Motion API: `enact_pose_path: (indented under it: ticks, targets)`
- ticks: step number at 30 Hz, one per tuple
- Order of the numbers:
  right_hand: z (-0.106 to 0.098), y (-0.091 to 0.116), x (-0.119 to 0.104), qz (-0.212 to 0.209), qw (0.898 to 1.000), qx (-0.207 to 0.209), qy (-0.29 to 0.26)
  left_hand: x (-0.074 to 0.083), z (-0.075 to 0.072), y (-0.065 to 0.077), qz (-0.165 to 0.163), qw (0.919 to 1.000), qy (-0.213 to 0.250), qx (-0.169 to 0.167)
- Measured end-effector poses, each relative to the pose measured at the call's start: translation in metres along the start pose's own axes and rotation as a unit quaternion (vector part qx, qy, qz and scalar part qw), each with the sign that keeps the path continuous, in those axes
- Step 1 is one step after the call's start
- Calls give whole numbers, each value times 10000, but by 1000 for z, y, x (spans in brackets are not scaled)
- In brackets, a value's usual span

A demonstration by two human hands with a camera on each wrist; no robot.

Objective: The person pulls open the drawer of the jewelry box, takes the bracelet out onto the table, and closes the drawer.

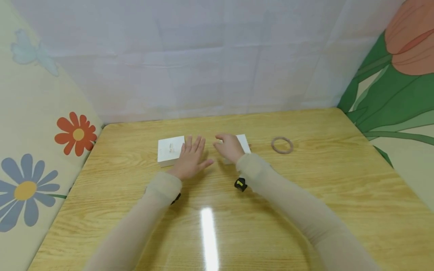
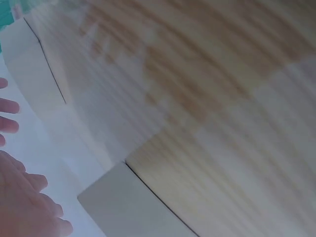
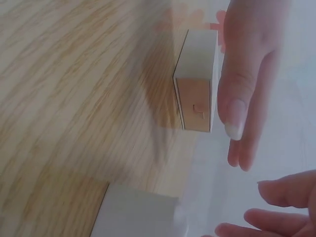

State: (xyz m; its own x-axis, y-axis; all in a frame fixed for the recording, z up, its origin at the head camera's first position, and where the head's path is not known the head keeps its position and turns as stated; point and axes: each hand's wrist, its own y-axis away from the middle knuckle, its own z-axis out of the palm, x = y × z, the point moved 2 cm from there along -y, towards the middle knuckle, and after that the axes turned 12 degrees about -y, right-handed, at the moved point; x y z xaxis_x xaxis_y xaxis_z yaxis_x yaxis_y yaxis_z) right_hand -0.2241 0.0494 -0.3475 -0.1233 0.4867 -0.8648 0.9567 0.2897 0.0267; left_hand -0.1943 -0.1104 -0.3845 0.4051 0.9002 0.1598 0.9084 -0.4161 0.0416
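My left hand (image 1: 191, 160) is stretched out with its fingers spread, overlapping the right edge of a white box (image 1: 168, 148) with small print on its lid. In the right wrist view this box (image 3: 196, 57) shows a pinkish end with a small tab. To the right, my right hand (image 1: 229, 148) is bent inward, fingers loosely curved toward the left hand, holding nothing. It partly hides a second white box (image 1: 244, 142). The left wrist view shows the left hand (image 2: 29, 202) above the near box (image 2: 128, 202), with the other box (image 2: 29, 64) farther off.
A brownish-pink ring (image 1: 281, 152) lies on the wooden table (image 1: 305, 180) right of the second box. Behind the table hangs a white cloth (image 1: 210, 75). Flower-patterned panels flank both sides. A glare strip crosses the table's front.
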Motion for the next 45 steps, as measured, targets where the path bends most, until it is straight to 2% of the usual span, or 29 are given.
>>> enact_pose_path:
  ticks: [10,17,22,29,39,45]
  targets:
    - [-9,1,9,7,9999,126,116,10,-1,-4,149,9997,-183,45]
    - [-15,2,10,113,9989,395,227,16,2,-10,184,9996,-189,84]
    - [-17,2,14,150,9990,408,125,20,6,-12,196,9996,-215,34]
    - [-19,1,19,-65,9991,420,89,27,8,-14,205,9998,-53,-39]
    - [-24,3,22,18,9986,519,96,33,12,-19,287,9993,-245,62]
    - [-27,2,28,59,9983,559,152,37,10,-20,316,9992,-226,-15]
